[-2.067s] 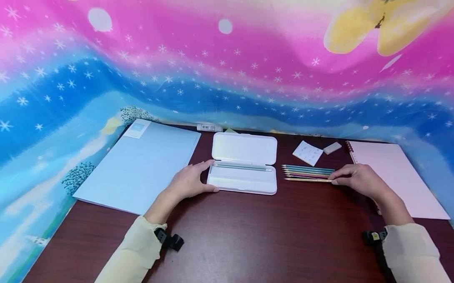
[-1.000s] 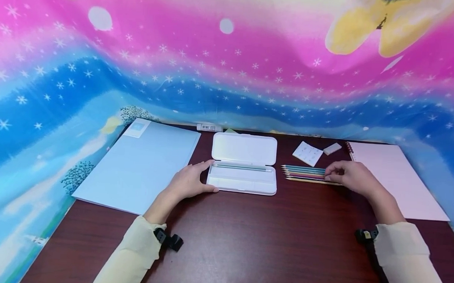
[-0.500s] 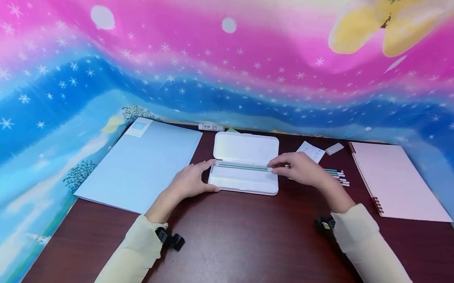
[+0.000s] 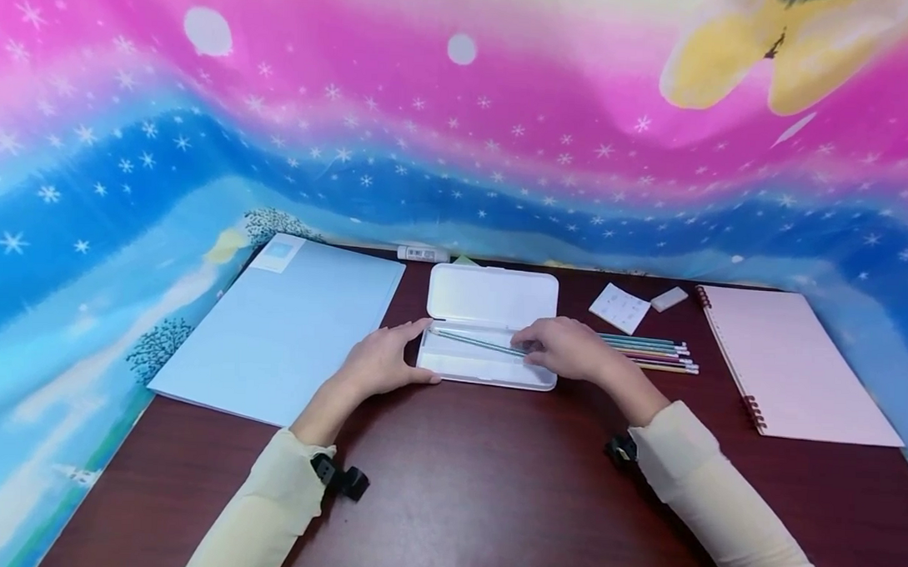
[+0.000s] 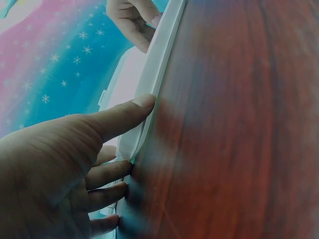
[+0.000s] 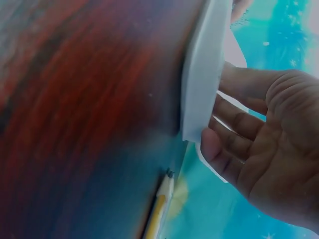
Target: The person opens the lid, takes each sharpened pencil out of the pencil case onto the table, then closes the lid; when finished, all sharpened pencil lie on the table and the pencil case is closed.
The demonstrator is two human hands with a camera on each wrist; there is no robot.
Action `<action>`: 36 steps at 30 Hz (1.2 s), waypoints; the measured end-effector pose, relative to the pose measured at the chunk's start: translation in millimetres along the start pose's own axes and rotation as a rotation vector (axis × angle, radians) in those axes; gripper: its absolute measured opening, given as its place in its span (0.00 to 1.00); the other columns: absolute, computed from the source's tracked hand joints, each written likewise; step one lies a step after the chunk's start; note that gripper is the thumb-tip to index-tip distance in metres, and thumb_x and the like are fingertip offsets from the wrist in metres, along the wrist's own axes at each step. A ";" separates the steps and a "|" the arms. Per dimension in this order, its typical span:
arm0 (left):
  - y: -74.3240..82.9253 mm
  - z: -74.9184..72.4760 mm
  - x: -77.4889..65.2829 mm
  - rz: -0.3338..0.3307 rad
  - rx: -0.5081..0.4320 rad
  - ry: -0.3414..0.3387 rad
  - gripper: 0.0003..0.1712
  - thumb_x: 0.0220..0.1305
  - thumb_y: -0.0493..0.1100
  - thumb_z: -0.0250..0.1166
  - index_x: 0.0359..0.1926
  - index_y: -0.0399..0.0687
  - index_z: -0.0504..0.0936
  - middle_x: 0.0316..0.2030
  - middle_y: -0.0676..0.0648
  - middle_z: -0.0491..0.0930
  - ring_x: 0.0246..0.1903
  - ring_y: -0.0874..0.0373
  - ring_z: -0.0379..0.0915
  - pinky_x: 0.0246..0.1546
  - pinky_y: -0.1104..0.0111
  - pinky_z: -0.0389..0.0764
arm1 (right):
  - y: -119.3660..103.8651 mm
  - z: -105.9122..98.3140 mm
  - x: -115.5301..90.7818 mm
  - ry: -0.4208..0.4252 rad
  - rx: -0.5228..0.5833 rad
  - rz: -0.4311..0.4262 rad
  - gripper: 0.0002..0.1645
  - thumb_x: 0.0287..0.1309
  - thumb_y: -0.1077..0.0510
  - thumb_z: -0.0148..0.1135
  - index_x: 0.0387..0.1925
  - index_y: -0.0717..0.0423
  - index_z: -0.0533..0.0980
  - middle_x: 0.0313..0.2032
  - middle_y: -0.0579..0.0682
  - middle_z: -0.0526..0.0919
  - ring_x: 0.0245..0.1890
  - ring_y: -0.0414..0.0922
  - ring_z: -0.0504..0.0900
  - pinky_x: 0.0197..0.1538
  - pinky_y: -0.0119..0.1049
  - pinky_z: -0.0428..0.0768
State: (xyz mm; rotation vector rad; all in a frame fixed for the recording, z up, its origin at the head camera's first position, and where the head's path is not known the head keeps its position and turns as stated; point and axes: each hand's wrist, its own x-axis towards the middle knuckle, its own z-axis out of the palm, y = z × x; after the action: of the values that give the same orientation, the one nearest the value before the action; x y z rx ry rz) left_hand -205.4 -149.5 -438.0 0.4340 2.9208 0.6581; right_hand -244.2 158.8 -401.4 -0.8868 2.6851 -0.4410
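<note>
The white pencil case [image 4: 451, 368] lies with its lid [image 4: 493, 295] tipped back on the table. My left hand [image 4: 379, 360] holds its left end, thumb at the front edge and fingers toward the back corner. In the left wrist view the thumb presses the case's side wall [image 5: 149, 79]. My right hand [image 4: 568, 347] reaches over the case's right part and pinches the near end of a green pencil [image 4: 478, 343], which slants across the tray. In the right wrist view its fingertips are partly hidden behind the case wall [image 6: 204, 74]. Several loose pencils [image 4: 650, 355] lie just right of the case.
A blue folder [image 4: 295, 328] lies at the left, a pink spiral notebook [image 4: 812, 363] at the right. Behind the pencils are a small white patterned card [image 4: 620, 308] and an eraser [image 4: 669, 299]. A white glue-stick-like tube [image 4: 422, 255] lies near the backdrop.
My right hand has moved left from the loose pencils to the case. The green pencil that lay along the back of the tray now slants, its right end nearer the front. My left hand has stayed put.
</note>
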 end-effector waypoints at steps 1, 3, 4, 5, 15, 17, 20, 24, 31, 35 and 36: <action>-0.3 0.2 0.0 0.000 0.000 -0.002 0.56 0.53 0.65 0.76 0.77 0.52 0.63 0.72 0.40 0.69 0.71 0.42 0.67 0.73 0.47 0.66 | 0.4 1.1 0.8 -0.005 0.001 -0.002 0.19 0.66 0.57 0.66 0.58 0.47 0.83 0.51 0.49 0.88 0.49 0.47 0.84 0.56 0.47 0.82; -0.8 0.5 0.1 0.000 0.000 -0.003 0.56 0.52 0.65 0.75 0.77 0.53 0.63 0.72 0.40 0.69 0.71 0.42 0.67 0.72 0.46 0.66 | 1.4 2.8 2.5 -0.018 0.011 -0.003 0.16 0.67 0.58 0.64 0.54 0.46 0.85 0.46 0.46 0.88 0.42 0.44 0.81 0.50 0.43 0.80; -1.0 0.6 0.3 0.000 -0.002 -0.002 0.56 0.52 0.65 0.76 0.77 0.53 0.63 0.72 0.40 0.69 0.71 0.42 0.67 0.72 0.47 0.66 | 2.1 3.3 3.4 -0.026 0.017 -0.002 0.15 0.68 0.58 0.64 0.53 0.45 0.85 0.43 0.45 0.87 0.40 0.43 0.79 0.47 0.41 0.79; -1.1 0.7 0.5 -0.001 -0.002 -0.001 0.56 0.52 0.65 0.76 0.77 0.53 0.63 0.72 0.40 0.69 0.71 0.42 0.67 0.72 0.47 0.66 | 2.6 3.6 4.2 -0.032 0.025 0.001 0.14 0.68 0.59 0.64 0.51 0.45 0.86 0.41 0.44 0.87 0.39 0.43 0.78 0.46 0.40 0.77; 0.7 -1.0 -0.7 0.002 -0.003 -0.001 0.56 0.52 0.65 0.76 0.77 0.53 0.63 0.72 0.40 0.69 0.71 0.43 0.67 0.73 0.47 0.65 | 6.0 1.2 3.9 0.001 0.075 0.026 0.08 0.66 0.58 0.66 0.45 0.45 0.85 0.31 0.42 0.81 0.36 0.42 0.76 0.45 0.39 0.75; 1.0 -1.3 -0.5 -0.004 -0.003 -0.005 0.56 0.52 0.65 0.76 0.77 0.53 0.63 0.72 0.40 0.69 0.71 0.43 0.67 0.73 0.47 0.65 | 7.5 -0.6 1.4 0.042 0.077 0.020 0.08 0.66 0.58 0.66 0.45 0.46 0.85 0.32 0.42 0.82 0.35 0.42 0.76 0.44 0.39 0.75; 1.5 -1.7 -0.4 -0.015 -0.001 -0.011 0.56 0.52 0.65 0.76 0.77 0.54 0.63 0.72 0.41 0.69 0.72 0.42 0.66 0.73 0.48 0.64 | 11.3 -5.7 -3.9 0.108 0.097 0.008 0.08 0.66 0.59 0.66 0.45 0.47 0.85 0.34 0.42 0.86 0.34 0.42 0.77 0.43 0.40 0.78; 1.9 -2.3 -0.4 -0.015 0.002 -0.014 0.56 0.52 0.65 0.76 0.77 0.54 0.63 0.72 0.40 0.69 0.72 0.42 0.66 0.73 0.47 0.64 | 20.3 -14.1 -13.2 0.178 0.143 -0.001 0.09 0.64 0.60 0.68 0.44 0.47 0.86 0.37 0.44 0.88 0.33 0.42 0.78 0.43 0.40 0.79; 0.7 -2.2 -0.8 -0.012 -0.003 -0.014 0.56 0.52 0.65 0.76 0.77 0.53 0.63 0.73 0.41 0.69 0.71 0.43 0.66 0.73 0.47 0.64 | 42.9 -22.5 -30.0 0.243 0.158 0.011 0.09 0.62 0.59 0.70 0.43 0.45 0.88 0.39 0.44 0.88 0.35 0.43 0.78 0.43 0.40 0.77; 0.8 -1.5 -1.3 -0.011 -0.007 -0.013 0.56 0.53 0.64 0.76 0.77 0.53 0.63 0.73 0.42 0.69 0.71 0.44 0.67 0.74 0.47 0.64 | 55.5 -26.2 -40.7 0.273 0.156 0.021 0.09 0.61 0.59 0.71 0.42 0.44 0.89 0.38 0.43 0.88 0.37 0.42 0.79 0.43 0.39 0.78; 1.1 -1.4 -1.5 -0.012 -0.010 -0.013 0.56 0.53 0.64 0.76 0.77 0.53 0.63 0.73 0.42 0.69 0.71 0.44 0.67 0.74 0.48 0.63 | 58.6 -27.3 -43.6 0.280 0.155 0.023 0.09 0.61 0.59 0.71 0.42 0.44 0.89 0.38 0.43 0.88 0.37 0.42 0.79 0.43 0.40 0.78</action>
State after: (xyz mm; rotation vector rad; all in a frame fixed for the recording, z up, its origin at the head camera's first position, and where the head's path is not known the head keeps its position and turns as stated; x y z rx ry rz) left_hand -204.0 -149.6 -436.2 0.4180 2.9041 0.6646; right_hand -251.0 235.7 -390.9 -0.8004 2.8557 -0.8106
